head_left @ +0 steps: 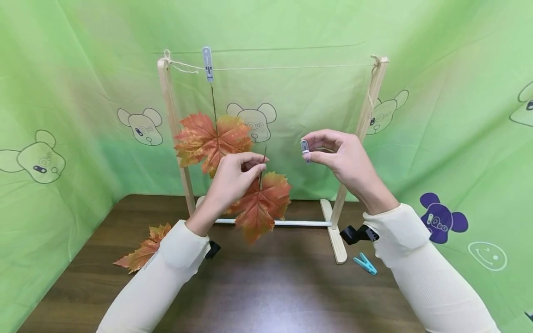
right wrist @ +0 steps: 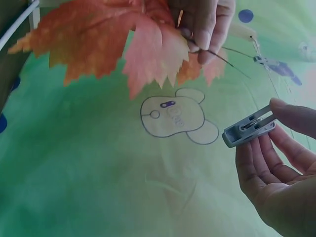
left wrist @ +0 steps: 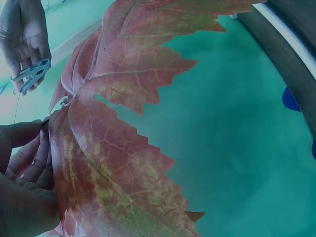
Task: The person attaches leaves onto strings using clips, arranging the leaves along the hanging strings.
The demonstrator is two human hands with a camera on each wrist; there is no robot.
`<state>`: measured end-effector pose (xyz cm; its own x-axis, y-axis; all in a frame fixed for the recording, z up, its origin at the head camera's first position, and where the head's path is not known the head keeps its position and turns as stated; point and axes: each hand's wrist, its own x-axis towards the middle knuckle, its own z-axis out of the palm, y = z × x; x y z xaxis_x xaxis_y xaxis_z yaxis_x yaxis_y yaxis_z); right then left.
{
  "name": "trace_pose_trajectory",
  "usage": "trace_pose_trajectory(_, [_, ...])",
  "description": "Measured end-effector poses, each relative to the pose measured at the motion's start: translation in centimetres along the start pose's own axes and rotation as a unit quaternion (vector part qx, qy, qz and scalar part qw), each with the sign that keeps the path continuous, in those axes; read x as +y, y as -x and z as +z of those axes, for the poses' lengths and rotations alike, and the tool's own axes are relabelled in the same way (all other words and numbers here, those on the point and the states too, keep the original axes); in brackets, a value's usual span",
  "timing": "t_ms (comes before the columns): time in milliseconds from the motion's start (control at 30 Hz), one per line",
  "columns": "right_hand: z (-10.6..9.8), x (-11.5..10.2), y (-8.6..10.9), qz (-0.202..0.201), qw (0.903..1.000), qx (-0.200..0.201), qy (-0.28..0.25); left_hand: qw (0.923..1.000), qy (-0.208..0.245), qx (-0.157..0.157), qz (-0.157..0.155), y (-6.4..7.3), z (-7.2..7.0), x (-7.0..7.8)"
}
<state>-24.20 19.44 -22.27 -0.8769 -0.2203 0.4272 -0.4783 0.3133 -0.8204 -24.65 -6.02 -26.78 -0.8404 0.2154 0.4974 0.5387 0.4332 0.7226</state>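
My left hand [head_left: 238, 178] pinches the thin dark stem of an orange-red artificial maple leaf [head_left: 263, 201], which hangs below the fingers in front of the wooden frame. Between thumb and fingertips, my right hand [head_left: 343, 159] holds a grey clothespin [right wrist: 249, 127] by its handle end, off to the right of the stem. A second maple leaf [head_left: 214, 138] hangs by its stem from another grey clothespin [head_left: 207, 64], clipped to the string [head_left: 287, 68] near its left end. In the left wrist view the held leaf [left wrist: 113, 163] covers much of the picture.
The string runs between two wooden posts [head_left: 370, 106], joined low down by a white bar [head_left: 301, 223]. Another maple leaf [head_left: 143, 249] lies on the brown table [head_left: 266, 286], partly behind my left sleeve. A blue clothespin [head_left: 365, 263] lies near the frame's right foot [head_left: 335, 236].
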Motion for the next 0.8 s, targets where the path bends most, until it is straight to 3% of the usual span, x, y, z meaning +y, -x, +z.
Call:
trace_pose_trajectory(233, [0.4,-1.0,-1.0,-0.006,0.9992,0.004,-0.039,0.9998,0.012,0.014,0.005,-1.0,0.1,0.5])
trace_pose_trajectory(467, [0.9,-1.3,-2.6,-0.018,0.9905,0.035,-0.132,0.9992,0.020,0.034,0.006,-2.1,0.2,0.7])
trace_pose_trajectory(800, [1.6,-2.6,-4.6,-0.047,0.9867,0.049,-0.147,0.9973,0.045,0.057,0.012,-3.7,0.0,1.4])
